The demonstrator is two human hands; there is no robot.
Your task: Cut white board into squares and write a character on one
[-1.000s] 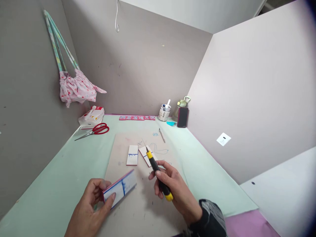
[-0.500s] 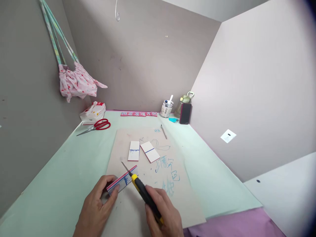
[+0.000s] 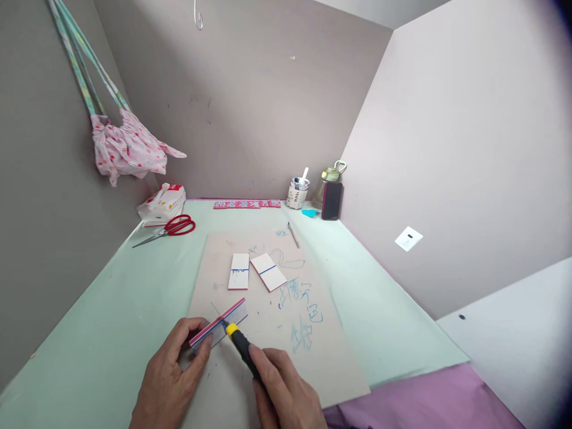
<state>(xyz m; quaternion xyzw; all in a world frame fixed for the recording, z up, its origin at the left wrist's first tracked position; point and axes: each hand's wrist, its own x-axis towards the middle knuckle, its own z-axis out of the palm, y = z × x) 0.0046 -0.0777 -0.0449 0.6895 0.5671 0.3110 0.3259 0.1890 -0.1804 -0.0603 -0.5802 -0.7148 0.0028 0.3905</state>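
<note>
My left hand [image 3: 172, 372] pinches a small flat block [image 3: 235, 310] between thumb and fingers at its near end. The block is tilted on edge, with a pink stripe, a white layer and blue lines on its face. My right hand [image 3: 286, 384] is closed round a black-and-yellow craft knife [image 3: 240, 344]. Its narrow blade meets the block near the middle of the edge. Beyond them, a white block [image 3: 239, 279] with a blue line and ink marks lies flat. Beside it another white block [image 3: 269, 272], also with a blue line, lies at an angle.
A grey-beige board [image 3: 335, 372] with blue scribbles covers the pale green tabletop [image 3: 379, 310]. A slim metal pen knife [image 3: 294, 235] lies at its far edge. Red-handled scissors [image 3: 179, 224], a tissue pack [image 3: 163, 202], a jar [image 3: 298, 193], a phone [image 3: 331, 201] and a bottle [image 3: 318, 193] stand or lie farther back.
The knife has moved left and down, bringing its blade from above the block's edge onto it. My left hand still holds the block. The whole view has shifted slightly.
</note>
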